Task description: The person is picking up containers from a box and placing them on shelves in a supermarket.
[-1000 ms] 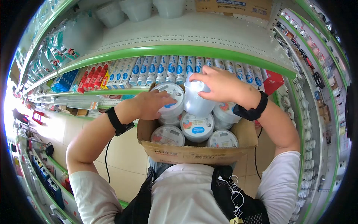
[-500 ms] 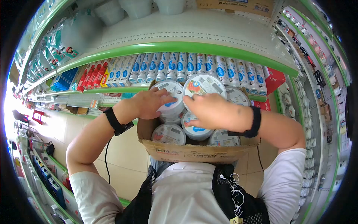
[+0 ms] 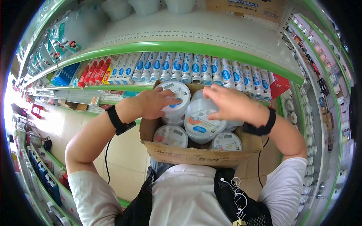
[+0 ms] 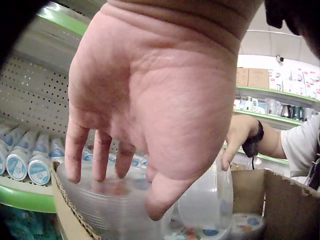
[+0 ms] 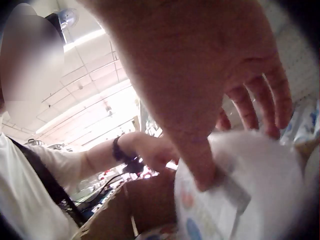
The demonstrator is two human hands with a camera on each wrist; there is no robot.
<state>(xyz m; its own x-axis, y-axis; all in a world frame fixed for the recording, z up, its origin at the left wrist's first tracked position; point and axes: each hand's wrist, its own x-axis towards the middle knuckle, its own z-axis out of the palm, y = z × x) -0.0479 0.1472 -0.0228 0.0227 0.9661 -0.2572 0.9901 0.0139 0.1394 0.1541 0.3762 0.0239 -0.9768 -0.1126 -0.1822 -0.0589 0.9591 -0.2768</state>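
Note:
Translucent plastic bowls, stacked in packs with printed round lids, fill an open cardboard box (image 3: 200, 153) in front of me. My right hand (image 3: 234, 105) grips one bowl pack (image 3: 203, 130) over the middle of the box, its lid tilted toward me. In the right wrist view the thumb (image 5: 202, 167) presses on the lid while the other fingers reach over the far side. My left hand (image 3: 149, 103) rests on another pack (image 3: 177, 90) at the box's far left, fingers spread on its lid. The left wrist view shows those fingers (image 4: 102, 155) pointing down, nearly straight.
Two more packs (image 3: 170, 136) (image 3: 227, 141) sit at the near side of the box. Beyond it, a shelf holds a row of blue-and-white rolls (image 3: 177, 67) and red rolls (image 3: 98, 71). Above is a green-edged shelf (image 3: 181, 46) with white tubs (image 3: 145, 5).
My right hand has turned the bowl pack over, from tilted on its side to lid up, then brought it nearer to me at the box's middle. My left hand has stayed in place.

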